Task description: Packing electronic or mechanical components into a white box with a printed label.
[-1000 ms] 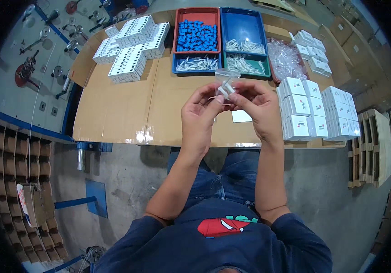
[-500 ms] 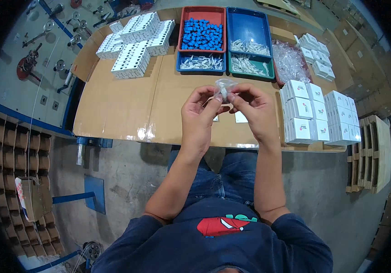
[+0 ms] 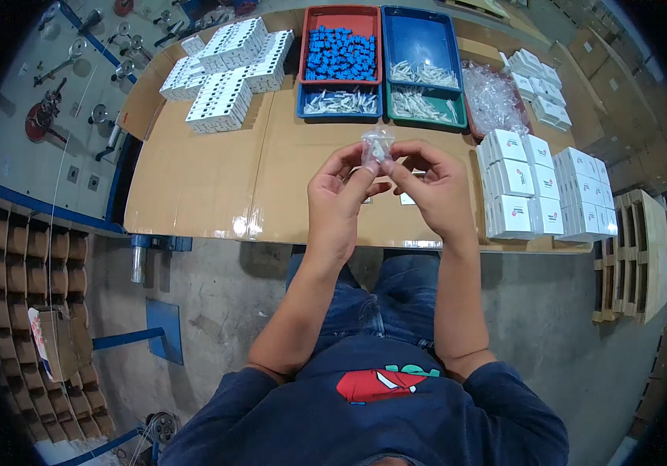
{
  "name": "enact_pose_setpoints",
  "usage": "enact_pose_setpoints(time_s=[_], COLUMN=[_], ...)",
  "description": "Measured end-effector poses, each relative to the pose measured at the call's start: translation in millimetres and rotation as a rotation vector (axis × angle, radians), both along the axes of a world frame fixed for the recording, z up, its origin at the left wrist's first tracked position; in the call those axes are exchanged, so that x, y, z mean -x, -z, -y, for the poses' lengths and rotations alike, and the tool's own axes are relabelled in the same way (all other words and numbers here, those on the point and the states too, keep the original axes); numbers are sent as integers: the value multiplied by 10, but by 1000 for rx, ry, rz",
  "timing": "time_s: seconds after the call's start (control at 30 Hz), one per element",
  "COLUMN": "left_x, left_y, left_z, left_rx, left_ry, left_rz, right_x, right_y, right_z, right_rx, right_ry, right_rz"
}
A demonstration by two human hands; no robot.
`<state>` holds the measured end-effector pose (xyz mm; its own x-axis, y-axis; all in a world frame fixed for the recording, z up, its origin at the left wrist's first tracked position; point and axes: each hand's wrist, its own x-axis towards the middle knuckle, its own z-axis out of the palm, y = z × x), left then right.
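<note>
A small clear plastic bag (image 3: 378,137) with whitish parts inside is held up between both hands over the cardboard-covered table. My left hand (image 3: 339,190) pinches its left lower edge between thumb and fingers. From the other side my right hand (image 3: 431,186) pinches the bag in the same way, thumbs close together. Beneath the hands, white flat pieces (image 3: 406,199) show in part on the cardboard; the rest of them is hidden.
Beyond the hands stand a red tray (image 3: 303,46) of blue parts and blue (image 3: 422,31) and green (image 3: 427,123) trays of whitish pieces. Clear bags (image 3: 495,97) fill another tray. White boxes are stacked at right (image 3: 514,179) and white blocks (image 3: 221,101) at far left.
The bag now stands more upright and spread, showing more of its contents. Both hands keep nearly the same place and grip, and the view has shifted slightly.
</note>
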<state>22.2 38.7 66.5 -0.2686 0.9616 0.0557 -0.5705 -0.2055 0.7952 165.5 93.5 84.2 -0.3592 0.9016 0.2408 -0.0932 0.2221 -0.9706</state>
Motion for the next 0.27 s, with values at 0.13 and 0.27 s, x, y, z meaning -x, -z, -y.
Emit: enact_pose_setpoints(time_s=[0.13, 0.27], left_x=[20, 40], left_y=[2, -1], left_z=[19, 15], left_rx=[2, 30], left_ry=[27, 34], left_rz=[-27, -31], right_x=[6, -19], right_y=[37, 52], right_z=[-4, -9], right_rx=[13, -24], right_ry=[36, 43], right_rz=[27, 90])
